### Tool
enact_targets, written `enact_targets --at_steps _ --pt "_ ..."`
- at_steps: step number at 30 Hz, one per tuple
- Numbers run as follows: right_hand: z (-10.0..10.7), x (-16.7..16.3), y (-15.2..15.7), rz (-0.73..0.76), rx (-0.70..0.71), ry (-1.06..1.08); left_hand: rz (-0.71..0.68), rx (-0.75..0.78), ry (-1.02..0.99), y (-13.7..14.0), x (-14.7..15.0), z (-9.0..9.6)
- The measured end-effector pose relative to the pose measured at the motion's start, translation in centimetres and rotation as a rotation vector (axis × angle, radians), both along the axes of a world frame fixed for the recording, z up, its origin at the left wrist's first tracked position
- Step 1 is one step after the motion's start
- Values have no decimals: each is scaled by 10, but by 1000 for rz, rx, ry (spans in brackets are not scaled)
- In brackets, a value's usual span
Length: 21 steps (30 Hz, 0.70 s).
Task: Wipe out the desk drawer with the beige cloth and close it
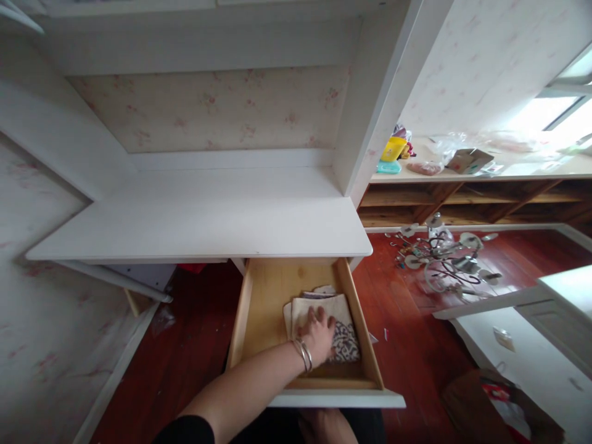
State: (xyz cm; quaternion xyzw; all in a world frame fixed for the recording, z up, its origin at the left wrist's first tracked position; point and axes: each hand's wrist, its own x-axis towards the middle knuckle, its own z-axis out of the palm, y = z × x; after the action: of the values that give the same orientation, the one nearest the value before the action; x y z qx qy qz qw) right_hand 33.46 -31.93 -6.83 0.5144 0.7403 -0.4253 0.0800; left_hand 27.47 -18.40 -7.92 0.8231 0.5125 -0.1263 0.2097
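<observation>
A pulled-out wooden drawer (266,308) with a white front sits under the white desk (208,216). Inside, toward its right side, lies a folded cream cloth (300,308) with a dark scroll pattern on one part; more folded fabric shows at its far edge. My left hand (318,333), two bangles at the wrist, rests on this cloth with fingers apart, pressing on its top. My right hand (328,427) is low at the bottom edge, just below the drawer front, and its fingers are mostly hidden.
A metal chandelier (453,256) lies on the red wood floor at right. Behind it, a low shelf unit (462,179) carries a yellow container (394,149), a cardboard box (469,160) and plastic bags. White furniture (522,345) and a brown bag (472,401) stand at lower right.
</observation>
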Motion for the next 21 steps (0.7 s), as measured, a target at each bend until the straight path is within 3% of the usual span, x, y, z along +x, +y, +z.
enact_targets --at_steps 3,6,15,21 --pt "8 -1 0 -20 12 39 -7 14 21 -27 2 -5" --pt "14 -2 0 -36 22 62 -13 12 41 -37 1 -2" --pt "25 -3 0 -62 18 70 -28 -16 11 -32 -12 1" --pt "19 -4 -3 -58 49 64 -33 -42 79 -27 -46 4"
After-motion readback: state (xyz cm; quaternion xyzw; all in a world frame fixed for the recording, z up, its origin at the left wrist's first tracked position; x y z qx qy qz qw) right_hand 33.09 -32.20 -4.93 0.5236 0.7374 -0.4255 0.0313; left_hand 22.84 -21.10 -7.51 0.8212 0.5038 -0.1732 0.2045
